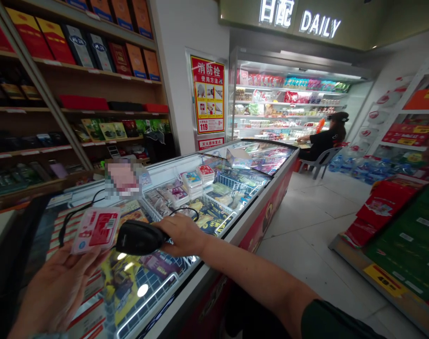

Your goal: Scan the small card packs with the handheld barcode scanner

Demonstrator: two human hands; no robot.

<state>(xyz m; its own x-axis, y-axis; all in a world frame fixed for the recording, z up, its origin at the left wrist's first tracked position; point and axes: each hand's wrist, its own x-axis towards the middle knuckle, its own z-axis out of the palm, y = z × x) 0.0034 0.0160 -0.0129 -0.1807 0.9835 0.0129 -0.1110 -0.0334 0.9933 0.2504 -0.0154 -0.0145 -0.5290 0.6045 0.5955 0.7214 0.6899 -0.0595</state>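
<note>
In my left hand (64, 278) is a clear plastic food box (97, 229) with a red label and a barcode, its labelled face turned up toward me. My right hand (186, 235) grips a black handheld barcode scanner (138, 238), whose head points left at the box from a short distance. Both are above the glass-topped chest freezer (260, 207). Under the glass lie yellow packets (120, 282), and stacked tubs (196, 183) with red and blue labels sit further along in wire baskets.
A person (322, 139) sits on a grey chair (316, 157) near the lit dairy fridge (288, 103). Shelves of boxed goods (94, 52) line the left. Green and red cartons (405, 230) stand on a low platform at right, with water bottles (362, 160) behind.
</note>
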